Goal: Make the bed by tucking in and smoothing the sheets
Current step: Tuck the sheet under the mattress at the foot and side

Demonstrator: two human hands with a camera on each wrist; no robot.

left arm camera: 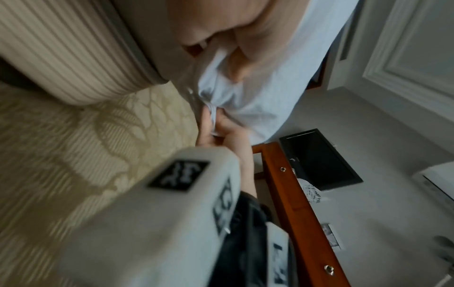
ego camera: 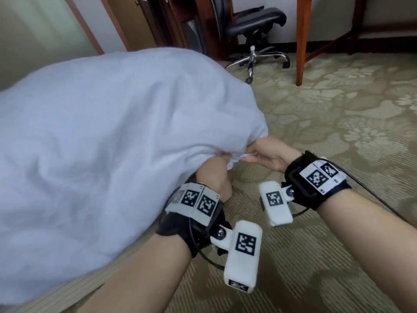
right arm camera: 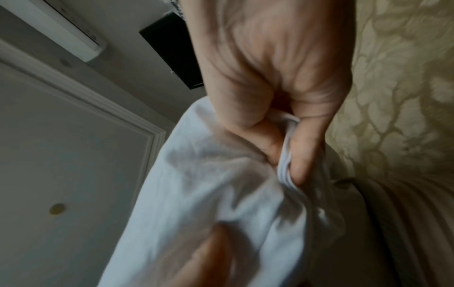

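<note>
A white sheet (ego camera: 112, 132) billows up over the bed at left, its corner bunched near the bed's edge. My right hand (ego camera: 266, 154) pinches the sheet's folded hem (right arm camera: 285, 165) between thumb and fingers. My left hand (ego camera: 212, 175) reaches up under the same corner; its fingers are buried in the cloth, and the left wrist view shows it (left arm camera: 221, 25) curled into the sheet (left arm camera: 258, 101). The two hands sit almost touching. Below the lifted sheet the striped beige mattress side (ego camera: 126, 256) is bare.
Patterned beige carpet (ego camera: 338, 109) spreads to the right of the bed. A black office chair (ego camera: 255, 26) on a chrome base stands at the back, with a wooden table leg (ego camera: 302, 41) to its right and dark wooden furniture (ego camera: 191, 19) behind.
</note>
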